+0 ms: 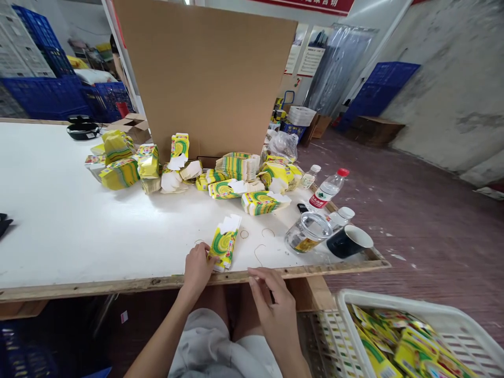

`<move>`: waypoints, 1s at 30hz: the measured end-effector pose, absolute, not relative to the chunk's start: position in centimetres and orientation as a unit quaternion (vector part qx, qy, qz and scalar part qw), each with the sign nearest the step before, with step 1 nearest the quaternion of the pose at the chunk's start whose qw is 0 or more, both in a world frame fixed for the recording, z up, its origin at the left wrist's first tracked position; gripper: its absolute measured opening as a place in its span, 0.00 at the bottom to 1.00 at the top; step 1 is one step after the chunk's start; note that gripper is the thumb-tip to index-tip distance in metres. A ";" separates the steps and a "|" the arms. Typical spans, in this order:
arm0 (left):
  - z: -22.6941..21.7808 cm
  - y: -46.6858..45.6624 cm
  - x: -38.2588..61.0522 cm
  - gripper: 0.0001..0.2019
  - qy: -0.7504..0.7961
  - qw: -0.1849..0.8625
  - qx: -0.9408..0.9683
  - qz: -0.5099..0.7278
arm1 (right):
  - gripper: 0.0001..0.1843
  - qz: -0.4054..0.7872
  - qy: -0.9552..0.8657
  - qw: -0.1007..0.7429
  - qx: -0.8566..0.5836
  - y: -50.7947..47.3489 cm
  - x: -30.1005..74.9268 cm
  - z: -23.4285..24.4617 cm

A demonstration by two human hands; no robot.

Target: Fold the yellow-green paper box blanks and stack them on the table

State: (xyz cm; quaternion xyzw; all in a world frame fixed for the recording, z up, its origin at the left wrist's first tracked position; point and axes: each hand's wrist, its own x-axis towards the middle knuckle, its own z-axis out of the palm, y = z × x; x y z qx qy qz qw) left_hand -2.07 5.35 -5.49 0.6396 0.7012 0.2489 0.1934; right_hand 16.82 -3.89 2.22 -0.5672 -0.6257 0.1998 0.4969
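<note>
My left hand (198, 266) is closed on the near left edge of a flat yellow-and-green carton (223, 244) with white flaps, lying near the table's front edge. Its thumb rests on the printed face; whether one carton or a thin stack lies there, I cannot tell. To the right, my right hand (274, 298) is held at the wooden edge with thumb and forefinger slightly apart and nothing visible between them. Thin rubber bands (244, 234) lie just beyond. Farther back, bundles of similar folded cartons (238, 167) spread across the table, some fanned out.
A cardboard sheet (208, 79) stands behind the bundles. On the right are a clear jar (307, 232), a dark mug (349, 241) and a red-capped bottle (329, 190). A white basket (417, 302) holding yellow packets stands below right. The white table (79, 226) has a wooden rim.
</note>
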 end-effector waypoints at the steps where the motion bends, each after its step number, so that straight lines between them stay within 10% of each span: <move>1: -5.5 5.4 -2.0 0.08 0.703 0.197 0.637 0.249 | 0.09 0.204 -0.625 0.494 -0.569 -4.0 16.9 2.1; 21: -5.2 4.6 -2.0 0.05 0.694 0.225 0.581 0.361 | 0.12 0.263 -0.637 0.446 -0.571 -4.3 16.4 0.2; 30: 0.0 -1.0 -1.2 0.07 0.506 0.425 0.622 0.420 | 0.23 0.184 -0.686 0.473 -0.521 -2.5 14.6 1.8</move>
